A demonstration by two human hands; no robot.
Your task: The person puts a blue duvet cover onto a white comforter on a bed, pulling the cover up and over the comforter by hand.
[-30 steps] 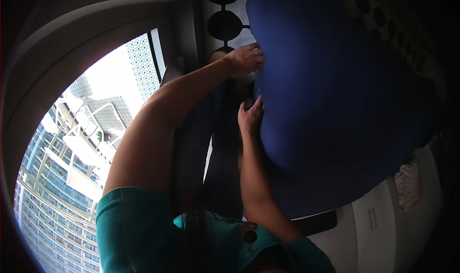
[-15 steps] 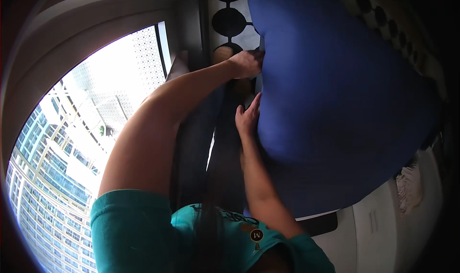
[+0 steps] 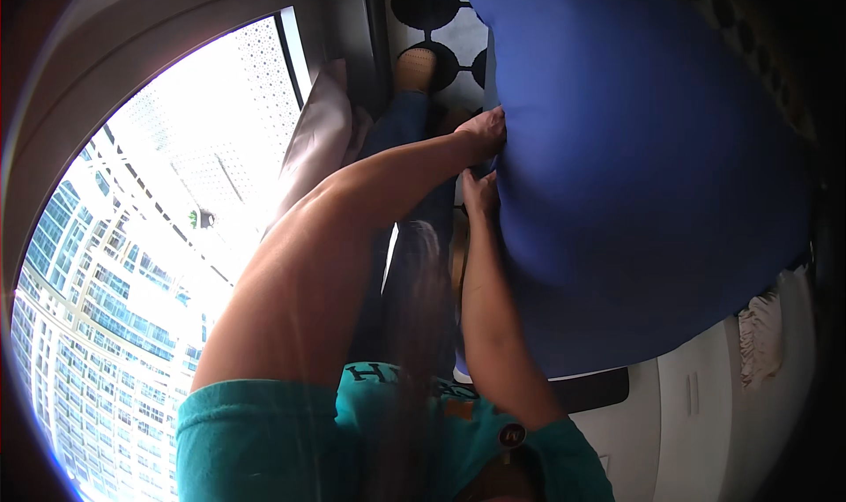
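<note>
A smooth blue bed sheet (image 3: 634, 176) covers a wide mattress on my right. At its near side edge my left hand (image 3: 483, 133) is closed on the cloth, and small creases run out from the grip. Just below it, my right hand (image 3: 480, 192) is also closed at the sheet's side, its thumb showing and its fingertips partly hidden by the cloth. My left arm reaches across from the left, while my right arm runs up along the bed's edge.
Left of me is a bright window (image 3: 159, 211) with a pale curtain (image 3: 319, 127). My slippered foot (image 3: 415, 68) stands on a rug with black circles (image 3: 425, 1). White cabinets (image 3: 683, 405) and a ruffled cloth (image 3: 760, 342) are at the lower right.
Both hands have shifted slightly right against the sheet. My right hand, its fingers raised before, has curled in at the edge. My slippered foot and the curtain show more.
</note>
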